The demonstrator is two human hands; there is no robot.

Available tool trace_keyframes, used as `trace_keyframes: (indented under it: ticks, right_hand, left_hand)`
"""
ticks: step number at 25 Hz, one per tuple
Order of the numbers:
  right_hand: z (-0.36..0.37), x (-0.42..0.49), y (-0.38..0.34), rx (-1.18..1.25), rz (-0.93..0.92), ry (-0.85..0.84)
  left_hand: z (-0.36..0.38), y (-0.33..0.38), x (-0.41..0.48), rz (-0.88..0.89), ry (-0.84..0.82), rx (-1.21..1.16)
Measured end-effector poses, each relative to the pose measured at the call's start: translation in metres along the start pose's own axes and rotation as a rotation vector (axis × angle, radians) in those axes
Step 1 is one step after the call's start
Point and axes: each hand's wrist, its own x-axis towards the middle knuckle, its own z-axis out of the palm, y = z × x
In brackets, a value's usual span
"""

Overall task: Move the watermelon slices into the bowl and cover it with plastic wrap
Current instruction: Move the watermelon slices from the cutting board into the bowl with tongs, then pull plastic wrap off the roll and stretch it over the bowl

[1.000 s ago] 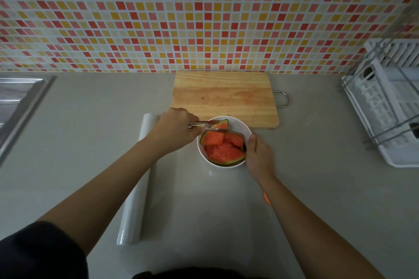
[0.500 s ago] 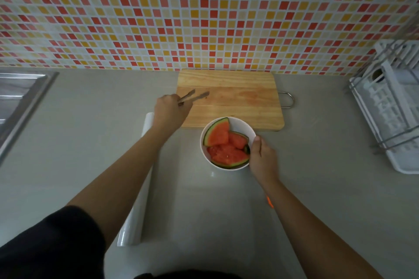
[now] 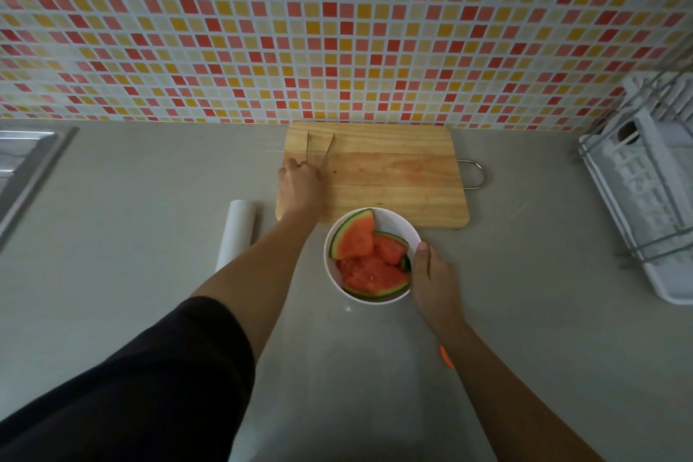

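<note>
At board (image 3: pixel 393 180): tongs (image 3: pixel 328 152) are gripped by left hand (image 3: pixel 300 186), prongs apart and empty, likely for set-down
Bowl (image 3: pixel 397 217): rim is held by right hand (image 3: pixel 431 278), thumb on edge, so that it is steadied
Slices (image 3: pixel 367 259): all are seen inside bowl; none on board
Wrap (image 3: pixel 238 232): roll is laid beside left arm, within reach for covering

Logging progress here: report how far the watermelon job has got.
Done: the watermelon slices sit in the bowl; the cutting board shows none. In hand: the left hand holds the tongs over the board, the right hand grips the bowl's rim. Left: the bowl is uncovered and the plastic wrap roll lies on the counter.
</note>
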Motion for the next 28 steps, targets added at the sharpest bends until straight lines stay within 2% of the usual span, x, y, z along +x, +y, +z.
trace_keyframes:
  ticks: [5, 8, 12, 16, 19, 24, 26, 28]
  right_hand:
    - [0.001, 0.001, 0.001, 0.005, 0.014, 0.008]
    - [0.001, 0.004, 0.002, -0.005, 0.034, -0.01]
    - [0.0, 0.007, -0.002, -0.025, 0.04, -0.024]
    - [-0.004, -0.011, -0.008, -0.031, -0.046, -0.043]
    - [-0.007, -0.035, -0.003, -0.05, -0.026, -0.058]
    - [-0.012, -0.055, 0.001, -0.062, -0.002, -0.1]
    - [-0.013, -0.052, 0.003, -0.076, -0.007, -0.099]
    - [-0.013, -0.049, 0.004, -0.074, -0.023, -0.115]
  left_hand:
    - [-0.01, 0.001, -0.006, 0.019, -0.032, 0.095]
    - [-0.024, 0.0, -0.034, 0.078, 0.036, -0.128]
    - [-0.034, -0.019, -0.102, 0.077, -0.248, -0.43]
    - [-0.048, -0.033, -0.143, -0.012, -0.287, -0.718]
    - [-0.049, -0.046, -0.163, 0.045, -0.32, -0.672]
    - [-0.047, -0.058, -0.186, 0.014, -0.351, -0.696]
    - [-0.05, -0.058, -0.186, 0.024, -0.293, -0.626]
    - [-0.067, -0.075, -0.179, -0.021, -0.048, -0.508]
